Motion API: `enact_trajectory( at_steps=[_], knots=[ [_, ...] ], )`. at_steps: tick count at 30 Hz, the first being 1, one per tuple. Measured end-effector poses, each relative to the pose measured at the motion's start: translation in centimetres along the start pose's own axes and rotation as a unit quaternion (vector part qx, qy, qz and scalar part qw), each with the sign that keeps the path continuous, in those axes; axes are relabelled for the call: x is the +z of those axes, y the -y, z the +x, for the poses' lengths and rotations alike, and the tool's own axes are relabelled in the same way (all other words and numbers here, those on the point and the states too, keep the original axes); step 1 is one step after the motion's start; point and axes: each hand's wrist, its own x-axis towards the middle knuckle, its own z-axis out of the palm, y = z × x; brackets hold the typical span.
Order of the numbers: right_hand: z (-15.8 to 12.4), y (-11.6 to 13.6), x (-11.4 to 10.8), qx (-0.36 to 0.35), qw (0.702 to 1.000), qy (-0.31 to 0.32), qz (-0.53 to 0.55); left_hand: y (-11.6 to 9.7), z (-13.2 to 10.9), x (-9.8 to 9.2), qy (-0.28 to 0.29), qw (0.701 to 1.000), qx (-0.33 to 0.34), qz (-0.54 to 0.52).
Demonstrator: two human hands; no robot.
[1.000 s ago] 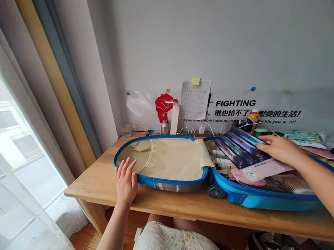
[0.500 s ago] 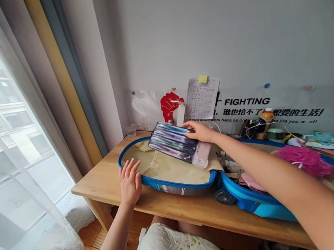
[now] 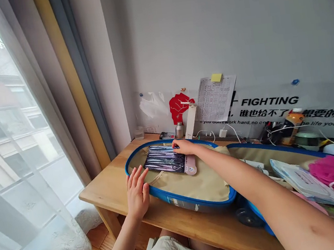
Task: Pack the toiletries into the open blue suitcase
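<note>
Desk (image 3: 110,187) by window. Laying pen pack (image 3: 166,162) in suitcase (image 3: 179,197) half, pinched in right hand (image 3: 184,146); left hand (image 3: 137,192) open on rim. Next: flat release.

Glossy plastic pack (image 3: 167,160), wooden table (image 3: 110,185)

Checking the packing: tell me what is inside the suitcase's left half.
A dark blister pack lies on the beige lining, the right hand on its edge. Anything under the lining is hidden.

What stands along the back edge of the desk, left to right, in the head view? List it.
Small glass → silver can → tall white box → white charger plug → orange bottle.
</note>
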Motion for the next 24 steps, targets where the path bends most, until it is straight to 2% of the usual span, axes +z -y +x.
enact_trajectory(
  at_steps=[5,10,11,13,15,17,19,24],
  knots=[
    [-0.6,0.3,0.9,0.022,0.997,0.000,-0.070,-0.3,0.1,0.0,0.003,1.000,-0.019,-0.006],
    [-1.7,2.4,0.9,0.002,0.992,-0.019,-0.126,-0.4,0.1,-0.1,0.007,1.000,-0.018,-0.009],
    [-2.0,3.0,0.8,-0.018,0.991,-0.018,-0.132,-0.4,0.1,-0.1,0.006,1.000,-0.017,-0.010],
    [-2.8,4.1,1.0,-0.101,0.984,0.011,-0.148,-0.3,0.1,-0.1,0.003,1.000,-0.015,-0.009],
    [-3.6,4.9,1.5,-0.209,0.962,0.066,-0.165,-0.3,0.1,-0.1,0.003,1.000,-0.015,-0.009],
    [-4.4,5.2,2.4,-0.275,0.938,0.116,-0.176,-0.3,0.1,-0.1,0.007,1.000,-0.016,-0.008],
    [-4.9,5.2,3.4,-0.268,0.935,0.148,-0.181,-0.4,0.1,-0.2,0.009,1.000,-0.018,-0.008],
    [-5.1,4.8,4.6,-0.184,0.945,0.201,-0.180,-0.4,0.2,-0.2,0.010,1.000,-0.021,-0.006]
  ],
)
